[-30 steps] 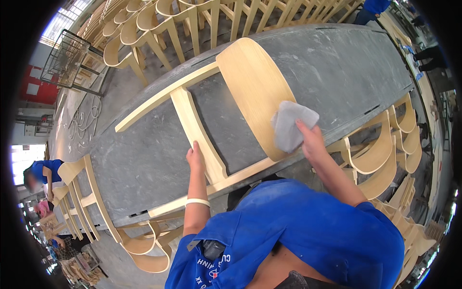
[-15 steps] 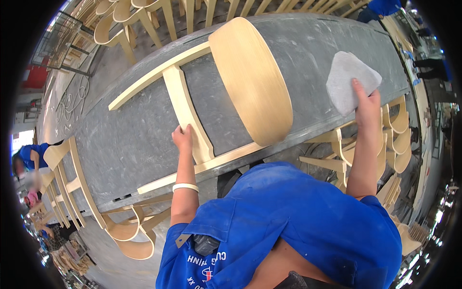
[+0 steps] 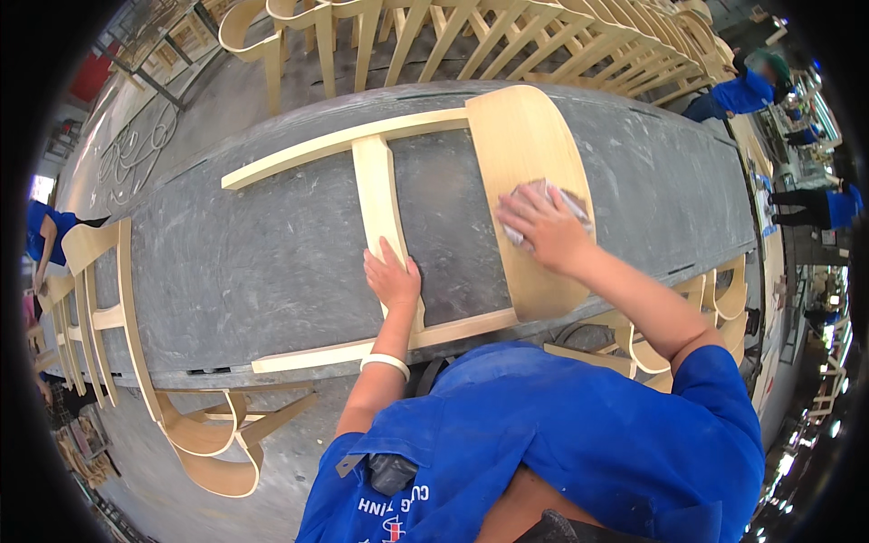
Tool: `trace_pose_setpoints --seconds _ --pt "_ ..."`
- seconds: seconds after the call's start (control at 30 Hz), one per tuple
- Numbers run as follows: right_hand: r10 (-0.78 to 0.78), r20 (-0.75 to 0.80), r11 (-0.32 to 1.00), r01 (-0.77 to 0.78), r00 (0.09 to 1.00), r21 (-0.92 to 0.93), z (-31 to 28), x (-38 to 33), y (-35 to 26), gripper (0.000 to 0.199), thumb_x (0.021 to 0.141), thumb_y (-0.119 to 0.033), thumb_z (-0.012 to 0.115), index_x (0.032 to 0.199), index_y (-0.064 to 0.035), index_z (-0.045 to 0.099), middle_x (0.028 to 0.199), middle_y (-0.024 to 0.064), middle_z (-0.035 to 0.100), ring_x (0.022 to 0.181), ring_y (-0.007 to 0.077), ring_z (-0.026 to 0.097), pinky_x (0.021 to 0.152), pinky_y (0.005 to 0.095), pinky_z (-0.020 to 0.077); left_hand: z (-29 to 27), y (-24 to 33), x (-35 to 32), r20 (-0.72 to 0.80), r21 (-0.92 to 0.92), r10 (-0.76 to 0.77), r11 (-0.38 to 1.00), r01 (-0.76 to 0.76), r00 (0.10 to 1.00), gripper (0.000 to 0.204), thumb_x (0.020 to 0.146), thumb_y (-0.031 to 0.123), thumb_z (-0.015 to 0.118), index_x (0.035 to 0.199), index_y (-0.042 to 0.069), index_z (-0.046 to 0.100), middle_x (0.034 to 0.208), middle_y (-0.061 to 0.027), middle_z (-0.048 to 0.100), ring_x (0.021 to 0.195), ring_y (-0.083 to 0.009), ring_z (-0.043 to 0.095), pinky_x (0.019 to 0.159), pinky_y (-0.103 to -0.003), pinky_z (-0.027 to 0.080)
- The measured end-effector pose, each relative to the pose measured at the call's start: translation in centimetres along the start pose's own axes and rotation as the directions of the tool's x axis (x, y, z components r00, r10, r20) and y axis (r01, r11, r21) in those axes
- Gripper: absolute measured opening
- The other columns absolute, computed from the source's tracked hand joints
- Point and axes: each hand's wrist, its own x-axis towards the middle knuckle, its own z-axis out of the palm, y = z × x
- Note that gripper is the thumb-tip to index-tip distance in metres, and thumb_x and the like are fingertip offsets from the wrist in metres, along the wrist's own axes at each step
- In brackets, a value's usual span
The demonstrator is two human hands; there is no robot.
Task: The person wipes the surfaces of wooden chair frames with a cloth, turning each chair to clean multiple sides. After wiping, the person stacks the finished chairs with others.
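A pale wooden chair frame lies on the grey worktable [image 3: 253,271], with its wide curved backrest [image 3: 529,136] to the right, two long legs pointing left and a crossbar [image 3: 373,172] between them. On the lower part of that crossbar rests my left hand [image 3: 394,279], fingers spread over the wood. My right hand [image 3: 548,231] presses a greyish sheet [image 3: 572,206], apparently sandpaper, against the middle of the backrest. Most of the sheet is hidden beneath the fingers and looks bunched up.
Many similar chair frames [image 3: 507,36] stand in a row beyond the table. More frames [image 3: 217,434] lean at its near left edge, and others [image 3: 652,335] at the near right. People in blue work at the far right [image 3: 747,90] and far left [image 3: 50,235].
My right hand has brought the sheet from the right, off the chair frame, onto the backrest. The frame now appears lower and further right in view. My left hand has stayed on the crossbar, its fingers now spread.
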Motion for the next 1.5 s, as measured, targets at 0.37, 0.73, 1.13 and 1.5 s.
trace_pose_setpoints --seconds 0.37,0.73,1.13,1.5 --pt "0.48 0.584 0.829 -0.557 0.655 -0.057 2.7 27.7 11.5 0.05 0.1 -0.044 0.029 0.142 -0.0204 0.043 0.145 0.0044 0.044 0.136 0.0269 0.037 0.113 0.0474 0.024 0.5 -0.4 0.1 -0.043 -0.002 0.032 0.999 -0.032 0.999 0.073 0.082 0.027 0.065 0.146 0.012 0.031 0.144 -0.0315 0.027 0.127 -0.045 0.037 0.102 -0.05 0.035" --pt "0.102 -0.104 0.983 -0.116 0.989 -0.14 2.3 3.4 -1.7 0.066 0.081 -0.022 0.062 0.143 -0.0133 0.04 0.148 0.0069 0.037 0.136 0.0339 0.032 0.109 0.05 0.0282 0.7 -0.4 -0.1 -0.015 -0.086 0.031 0.996 -0.032 0.999 0.073 0.083 0.028 0.065 0.147 0.015 0.031 0.15 -0.0272 0.02 0.13 -0.0438 0.034 0.102 -0.051 0.033" --pt "0.09 0.059 0.986 -0.081 0.994 -0.144 -1.5 7.0 3.4 0.048 0.089 -0.028 0.054 0.136 -0.0188 0.049 0.145 0.0015 0.043 0.135 0.0309 0.037 0.109 0.0477 0.0302 0.1 -0.4 -0.2 0.007 -0.123 0.035 0.992 -0.034 0.999 0.072 0.082 0.024 0.064 0.146 0.014 0.033 0.15 -0.028 0.02 0.131 -0.0451 0.032 0.104 -0.051 0.031" --pt "0.261 0.742 0.954 -0.28 0.617 -0.102 4.7 31.6 16.0 0.057 0.097 -0.045 0.038 0.127 0.0 0.056 0.135 0.02 0.051 0.122 0.0378 0.051 0.103 0.0442 0.0391 0.0 -0.2 0.2 0.013 -0.09 0.017 0.996 -0.015 1.0 0.074 0.079 0.025 0.066 0.145 0.011 0.034 0.149 -0.0294 0.022 0.127 -0.0458 0.036 0.1 -0.052 0.035"
